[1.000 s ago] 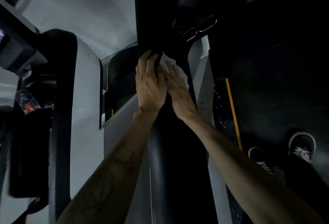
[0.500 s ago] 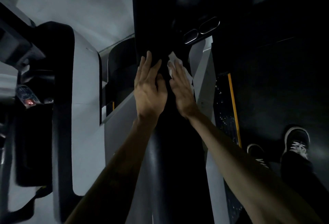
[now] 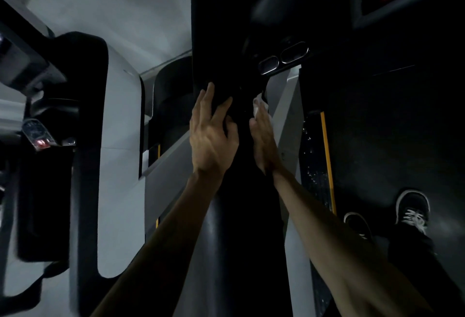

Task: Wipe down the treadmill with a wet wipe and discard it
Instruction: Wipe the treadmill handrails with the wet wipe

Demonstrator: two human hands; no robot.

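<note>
Head view: a crumpled white wet wipe (image 3: pixel 259 106) is pressed under the right hand (image 3: pixel 264 138) flat-fingered against the long black padded treadmill handrail (image 3: pixel 241 241), left hand (image 3: pixel 211 138) splayed alongside.

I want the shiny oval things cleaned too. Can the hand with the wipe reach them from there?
Probably yes. The right hand presses the wipe on the black handrail just below the oval metal pads, and nothing sits between them.
</note>
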